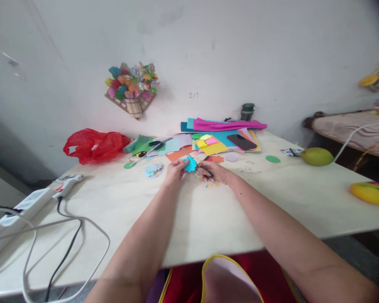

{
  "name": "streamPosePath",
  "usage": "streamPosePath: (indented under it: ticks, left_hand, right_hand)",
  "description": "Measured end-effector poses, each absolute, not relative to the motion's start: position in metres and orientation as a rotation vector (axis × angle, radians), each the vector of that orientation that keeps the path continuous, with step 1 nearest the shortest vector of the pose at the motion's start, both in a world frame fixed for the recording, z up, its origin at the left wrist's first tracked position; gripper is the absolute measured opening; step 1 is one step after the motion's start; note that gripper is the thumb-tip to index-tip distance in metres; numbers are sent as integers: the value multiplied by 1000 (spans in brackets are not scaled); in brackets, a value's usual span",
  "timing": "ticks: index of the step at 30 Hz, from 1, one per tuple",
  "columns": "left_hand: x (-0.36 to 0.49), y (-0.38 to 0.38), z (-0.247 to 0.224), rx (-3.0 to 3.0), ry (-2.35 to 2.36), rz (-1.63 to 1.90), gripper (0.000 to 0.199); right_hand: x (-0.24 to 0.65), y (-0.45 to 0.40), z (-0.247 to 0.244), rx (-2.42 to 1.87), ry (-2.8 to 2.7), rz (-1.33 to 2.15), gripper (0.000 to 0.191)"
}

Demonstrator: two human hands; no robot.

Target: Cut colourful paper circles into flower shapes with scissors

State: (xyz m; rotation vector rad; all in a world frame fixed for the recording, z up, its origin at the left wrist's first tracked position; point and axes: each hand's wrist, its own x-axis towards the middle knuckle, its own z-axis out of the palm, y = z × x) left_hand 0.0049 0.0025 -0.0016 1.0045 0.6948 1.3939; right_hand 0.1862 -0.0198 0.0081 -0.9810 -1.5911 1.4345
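Note:
Near the middle of the white table, my left hand [176, 169] pinches a blue scalloped paper piece [190, 164] by its left side. My right hand [213, 172] is closed around dark-handled scissors [206, 171], whose blades are at the paper's right edge. Small paper scraps [210, 184] lie under my right hand. A pile of pale scalloped pieces [153, 169] sits left of my left hand. Just behind the hands are an orange scalloped piece [216, 159] and a lilac paper circle [231, 158].
Coloured sheets [221, 147] and a phone [241, 142] lie at the back. A red plastic bag [94, 145] is at the back left. Cables and a power strip [28, 206] occupy the left side. A green mango [317, 156] and a yellow one [371, 193] rest at right.

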Motion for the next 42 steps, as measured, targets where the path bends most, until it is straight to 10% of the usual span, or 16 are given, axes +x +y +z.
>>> streamPosePath:
  ticks: [42]
  left_hand:
    - [4, 3, -1, 962, 707, 1418, 42]
  right_hand:
    - [194, -4, -2, -1057, -1407, 1261, 29]
